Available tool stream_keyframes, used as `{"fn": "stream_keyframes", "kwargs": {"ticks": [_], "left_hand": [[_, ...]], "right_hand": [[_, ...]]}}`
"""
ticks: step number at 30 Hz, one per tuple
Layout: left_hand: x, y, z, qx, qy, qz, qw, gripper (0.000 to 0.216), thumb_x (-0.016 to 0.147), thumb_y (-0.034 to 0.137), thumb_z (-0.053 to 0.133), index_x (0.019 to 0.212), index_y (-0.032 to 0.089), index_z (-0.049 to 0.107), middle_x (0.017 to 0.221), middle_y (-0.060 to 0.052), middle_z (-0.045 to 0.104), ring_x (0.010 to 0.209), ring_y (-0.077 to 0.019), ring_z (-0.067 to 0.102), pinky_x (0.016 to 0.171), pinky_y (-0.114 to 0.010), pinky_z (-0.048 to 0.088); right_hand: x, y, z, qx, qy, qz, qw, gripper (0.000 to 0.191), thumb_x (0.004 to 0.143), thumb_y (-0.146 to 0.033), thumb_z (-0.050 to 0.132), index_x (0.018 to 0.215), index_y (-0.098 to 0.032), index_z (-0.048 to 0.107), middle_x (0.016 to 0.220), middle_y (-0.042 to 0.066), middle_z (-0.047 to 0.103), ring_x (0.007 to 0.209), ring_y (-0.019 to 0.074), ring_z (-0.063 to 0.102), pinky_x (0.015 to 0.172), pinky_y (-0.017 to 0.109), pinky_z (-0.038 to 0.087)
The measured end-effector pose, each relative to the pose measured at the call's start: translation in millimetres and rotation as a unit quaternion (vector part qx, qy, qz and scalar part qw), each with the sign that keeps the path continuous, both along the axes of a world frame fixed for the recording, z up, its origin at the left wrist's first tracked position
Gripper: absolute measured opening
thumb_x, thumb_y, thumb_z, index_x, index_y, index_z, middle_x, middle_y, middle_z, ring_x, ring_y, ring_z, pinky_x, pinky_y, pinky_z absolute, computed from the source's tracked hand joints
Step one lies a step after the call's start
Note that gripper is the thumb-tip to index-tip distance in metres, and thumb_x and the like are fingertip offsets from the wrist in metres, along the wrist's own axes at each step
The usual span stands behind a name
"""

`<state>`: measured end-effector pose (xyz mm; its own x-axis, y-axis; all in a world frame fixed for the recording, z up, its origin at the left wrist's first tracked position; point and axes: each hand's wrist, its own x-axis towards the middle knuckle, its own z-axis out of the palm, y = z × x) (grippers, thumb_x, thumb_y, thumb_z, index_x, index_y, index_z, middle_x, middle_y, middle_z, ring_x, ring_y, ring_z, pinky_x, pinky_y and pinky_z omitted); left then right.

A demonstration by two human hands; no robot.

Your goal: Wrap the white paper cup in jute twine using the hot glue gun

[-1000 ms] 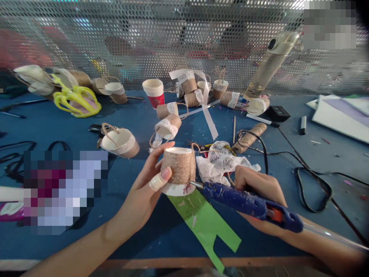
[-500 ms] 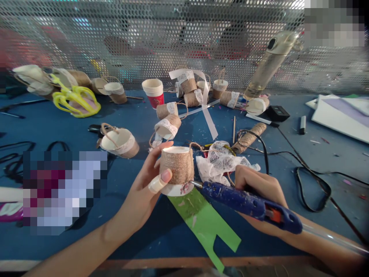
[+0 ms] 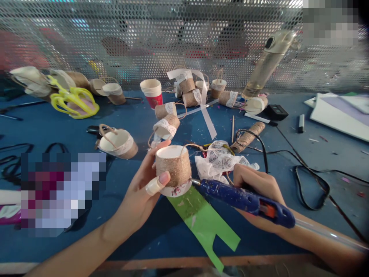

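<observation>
My left hand (image 3: 150,181) grips a paper cup (image 3: 174,167) wound with brown twine, its thumb wrapped in a pale covering. The white, printed rim shows at the bottom, so the cup seems upside down, tilted towards me. In my right hand (image 3: 256,184) is a blue glue gun (image 3: 230,196) with a clear glue stick (image 3: 323,231) in its back. The nozzle sits at the cup's right side, near the rim; whether it touches cannot be made out. Twine trails from the cup towards crumpled white lace (image 3: 216,159). Beneath lies a green strip (image 3: 204,223).
Several twine-wrapped cups with lace, one a small basket (image 3: 119,144), lie around the table. Further back stand stacked paper cups (image 3: 152,94) and a yellow crown-like frame (image 3: 75,102). A twine roll (image 3: 249,136), black cables (image 3: 311,188) and a clear bottle (image 3: 265,65) are on the right.
The cup has turned and tipped in my left hand, so more of its open-looking white top shows. The glue gun's nozzle has stayed by the lower right side.
</observation>
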<state>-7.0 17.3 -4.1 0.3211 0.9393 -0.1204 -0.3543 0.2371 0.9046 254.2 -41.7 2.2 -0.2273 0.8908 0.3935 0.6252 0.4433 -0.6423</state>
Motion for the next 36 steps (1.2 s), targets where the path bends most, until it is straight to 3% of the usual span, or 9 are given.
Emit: {"fn": "stream_keyframes", "kwargs": {"ticks": [9, 18, 22, 28, 36], "left_hand": [[1, -2, -2.8, -0.007, -0.007, -0.014, 1.000, 0.057, 0.085, 0.037, 0.077, 0.140, 0.041, 0.061, 0.149, 0.001, 0.060, 0.138, -0.0336, 0.051, 0.101, -0.038, 0.052], [4, -1, 4.1, -0.050, -0.029, -0.012, 0.998, 0.049, 0.093, 0.034, 0.068, 0.141, 0.038, 0.062, 0.145, 0.002, 0.065, 0.139, -0.0319, 0.051, 0.105, -0.038, 0.050], [5, 0, 7.8, -0.057, -0.040, -0.002, 0.998, 0.047, 0.093, 0.035, 0.066, 0.141, 0.034, 0.063, 0.141, 0.001, 0.068, 0.135, -0.0290, 0.055, 0.101, -0.033, 0.050], [5, 2, 8.2, -0.071, -0.059, -0.003, 0.996, 0.043, 0.094, 0.030, 0.066, 0.138, 0.032, 0.066, 0.128, 0.001, 0.075, 0.110, -0.0198, 0.067, 0.085, -0.025, 0.053], [8, 2, 5.9, -0.063, -0.025, -0.012, 0.998, 0.041, 0.088, 0.036, 0.074, 0.128, 0.032, 0.071, 0.115, -0.002, 0.078, 0.104, -0.0238, 0.071, 0.082, -0.031, 0.056]], "right_hand": [[-3, -2, -0.3, 0.004, 0.011, 0.027, 1.000, 0.023, 0.083, -0.011, 0.053, 0.077, -0.025, 0.036, 0.068, -0.006, 0.041, 0.053, 0.0092, 0.035, 0.052, 0.023, 0.029], [-1, -1, 2.1, -0.002, -0.007, 0.001, 1.000, 0.026, 0.081, -0.011, 0.055, 0.077, -0.025, 0.035, 0.067, -0.006, 0.040, 0.054, 0.0105, 0.035, 0.053, 0.025, 0.030], [-1, 0, 1.6, -0.003, 0.004, -0.008, 1.000, 0.029, 0.078, -0.009, 0.058, 0.075, -0.025, 0.034, 0.067, -0.006, 0.040, 0.054, 0.0102, 0.036, 0.052, 0.024, 0.030], [0, 0, 1.6, 0.004, 0.005, 0.006, 1.000, 0.026, 0.079, -0.011, 0.057, 0.075, -0.025, 0.035, 0.068, -0.006, 0.041, 0.054, 0.0098, 0.037, 0.052, 0.024, 0.030], [-3, -2, 0.3, 0.000, 0.009, 0.003, 1.000, 0.024, 0.085, -0.011, 0.053, 0.075, -0.025, 0.035, 0.067, -0.005, 0.040, 0.055, 0.0108, 0.038, 0.052, 0.025, 0.030]]}}
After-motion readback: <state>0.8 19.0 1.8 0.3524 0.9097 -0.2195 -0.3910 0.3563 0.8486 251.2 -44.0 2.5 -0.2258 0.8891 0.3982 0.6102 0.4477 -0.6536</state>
